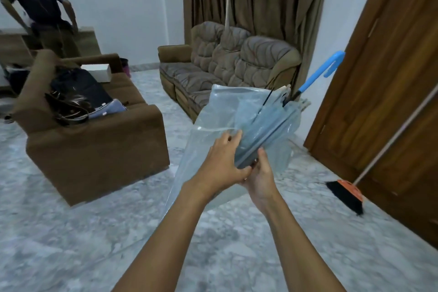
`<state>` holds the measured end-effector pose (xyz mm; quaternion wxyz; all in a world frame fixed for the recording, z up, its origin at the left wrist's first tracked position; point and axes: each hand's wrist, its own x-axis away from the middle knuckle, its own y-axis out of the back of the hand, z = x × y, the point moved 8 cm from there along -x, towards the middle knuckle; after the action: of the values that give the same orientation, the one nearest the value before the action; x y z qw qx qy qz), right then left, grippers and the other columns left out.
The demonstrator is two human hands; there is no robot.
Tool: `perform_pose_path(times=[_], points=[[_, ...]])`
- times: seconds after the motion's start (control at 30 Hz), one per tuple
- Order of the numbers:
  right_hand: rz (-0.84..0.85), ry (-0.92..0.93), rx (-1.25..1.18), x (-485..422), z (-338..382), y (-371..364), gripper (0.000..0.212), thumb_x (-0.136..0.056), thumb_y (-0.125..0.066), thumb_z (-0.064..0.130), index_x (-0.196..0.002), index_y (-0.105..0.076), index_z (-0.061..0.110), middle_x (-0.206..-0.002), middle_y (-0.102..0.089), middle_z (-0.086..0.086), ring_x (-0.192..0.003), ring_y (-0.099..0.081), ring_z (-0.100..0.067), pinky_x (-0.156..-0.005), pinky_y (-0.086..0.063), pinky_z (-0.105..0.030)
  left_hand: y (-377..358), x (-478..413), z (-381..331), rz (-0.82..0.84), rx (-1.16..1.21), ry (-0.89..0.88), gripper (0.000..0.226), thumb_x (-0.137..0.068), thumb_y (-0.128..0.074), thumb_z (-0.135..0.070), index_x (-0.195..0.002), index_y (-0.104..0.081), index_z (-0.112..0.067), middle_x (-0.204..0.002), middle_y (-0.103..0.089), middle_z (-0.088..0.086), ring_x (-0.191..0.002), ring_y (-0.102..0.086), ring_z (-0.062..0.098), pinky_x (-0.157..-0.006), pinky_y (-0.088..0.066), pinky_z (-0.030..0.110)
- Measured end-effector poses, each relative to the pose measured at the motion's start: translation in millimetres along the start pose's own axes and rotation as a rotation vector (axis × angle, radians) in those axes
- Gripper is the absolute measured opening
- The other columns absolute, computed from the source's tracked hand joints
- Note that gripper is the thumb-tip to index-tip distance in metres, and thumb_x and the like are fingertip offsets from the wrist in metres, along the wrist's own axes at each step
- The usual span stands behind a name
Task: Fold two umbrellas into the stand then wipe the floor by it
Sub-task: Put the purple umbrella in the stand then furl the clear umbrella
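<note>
Gripping the umbrella (258, 125), both hands' fingers (233, 140) curl round its canopy.

Left grip (227, 161) and right grip (258, 178) clasp a half-folded clear umbrella (260, 121).
Its blue handle (324, 71) points toward the wooden door (379, 102); a broom (348, 194) stands beside it.

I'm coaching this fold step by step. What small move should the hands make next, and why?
Probably sweep the left hand round to wrap the loose canopy flap onto the ribs. Both hands grip the umbrella far from its blue handle, the right hand underneath, yet that flap hangs slack and unrolled.
</note>
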<state>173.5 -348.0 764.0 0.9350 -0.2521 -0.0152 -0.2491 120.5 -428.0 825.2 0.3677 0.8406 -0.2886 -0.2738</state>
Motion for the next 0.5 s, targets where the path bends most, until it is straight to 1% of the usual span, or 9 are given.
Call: perform_pose_path(times=[0.07,0.13,0.17,0.23,0.3,0.4,0.43,0.47,0.5], points=[[0.009,0.004,-0.083,0.0,1.6,1.2,0.069,-0.087,-0.046,0.07,-0.141,-0.052,0.027,-0.136,-0.063,-0.004,-0.124,-0.059,-0.026,-0.093,-0.052,-0.057,8.4,-0.4,-4.3,-0.057,0.086,-0.024,0.087,-0.08,-0.074,-0.033,-0.153,-0.028,-0.017,-0.135,-0.042,0.006,-0.128,-0.04,0.021,-0.107,-0.037,0.03],[0.05,-0.001,-0.148,1.0,3.7,-1.8,0.076,-0.082,-0.045,0.071,-0.143,-0.05,0.026,-0.137,-0.06,-0.006,-0.126,-0.057,-0.03,-0.091,-0.052,-0.058,19.7,-0.8,-6.8,-0.181,0.114,-0.04,0.076,-0.081,-0.072,-0.026,-0.149,-0.039,-0.016,-0.126,-0.05,0.003,-0.122,-0.047,0.02,-0.099,-0.037,0.021],[0.073,0.0,-0.142,1.0,4.6,-4.4,0.076,-0.08,-0.045,0.069,-0.142,-0.051,0.025,-0.136,-0.061,-0.007,-0.125,-0.058,-0.03,-0.088,-0.053,-0.056,24.0,-0.3,-8.5,-0.234,0.103,-0.042,0.072,-0.081,-0.072,-0.025,-0.146,-0.043,-0.016,-0.127,-0.054,0.003,-0.122,-0.049,0.02,-0.097,-0.037,0.019],[0.07,0.022,-0.041,-1.0,6.6,-8.5,0.073,-0.079,-0.049,0.072,-0.136,-0.056,0.026,-0.13,-0.066,-0.007,-0.12,-0.062,-0.029,-0.083,-0.057,-0.05,28.6,0.1,-12.1,-0.292,0.097,-0.038,0.069,-0.079,-0.073,-0.025,-0.144,-0.048,-0.017,-0.133,-0.057,0.001,-0.123,-0.05,0.018,-0.101,-0.041,0.025],[0.012,0.05,0.059,-6.1,8.8,-7.8,0.073,-0.079,-0.057,0.075,-0.133,-0.059,0.026,-0.125,-0.07,-0.006,-0.116,-0.066,-0.026,-0.081,-0.058,-0.046,28.3,0.6,-17.4,-0.241,0.11,-0.058,0.073,-0.076,-0.075,-0.027,-0.143,-0.048,-0.021,-0.134,-0.058,0.0,-0.122,-0.051,0.016,-0.102,-0.044,0.029],[-0.094,0.034,0.043,-14.4,9.8,5.0,0.056,-0.093,-0.05,0.062,-0.131,-0.059,0.02,-0.118,-0.073,-0.007,-0.106,-0.071,-0.024,-0.08,-0.06,-0.045,24.5,5.8,-23.0,-0.05,0.214,-0.127,0.072,-0.077,-0.079,-0.03,-0.142,-0.048,-0.029,-0.128,-0.056,-0.016,-0.116,-0.052,-0.004,-0.095,-0.042,0.009],[-0.104,0.027,0.034,-16.9,9.7,9.5,0.052,-0.098,-0.046,0.057,-0.13,-0.059,0.019,-0.118,-0.073,-0.008,-0.106,-0.072,-0.025,-0.081,-0.06,-0.046,30.5,8.9,-24.2,-0.051,0.287,-0.146,0.065,-0.079,-0.078,-0.028,-0.139,-0.052,-0.03,-0.126,-0.057,-0.02,-0.113,-0.053,-0.01,-0.093,-0.041,0.005],[-0.109,0.026,0.037,-18.8,9.4,13.0,0.051,-0.1,-0.043,0.054,-0.131,-0.059,0.017,-0.117,-0.073,-0.009,-0.106,-0.071,-0.028,-0.08,-0.06,-0.047,41.4,12.7,-23.8,-0.113,0.354,-0.159,0.055,-0.082,-0.076,-0.025,-0.133,-0.058,-0.03,-0.122,-0.06,-0.021,-0.109,-0.056,-0.011,-0.092,-0.043,0.005],[-0.114,0.028,0.046,-19.4,9.2,15.6,0.051,-0.101,-0.042,0.053,-0.131,-0.058,0.016,-0.118,-0.073,-0.011,-0.107,-0.071,-0.029,-0.077,-0.06,-0.046,57.2,18.1,-21.9,-0.246,0.363,-0.174,0.043,-0.084,-0.073,-0.021,-0.126,-0.064,-0.028,-0.117,-0.064,-0.019,-0.105,-0.059,-0.009,-0.091,-0.045,0.008]])
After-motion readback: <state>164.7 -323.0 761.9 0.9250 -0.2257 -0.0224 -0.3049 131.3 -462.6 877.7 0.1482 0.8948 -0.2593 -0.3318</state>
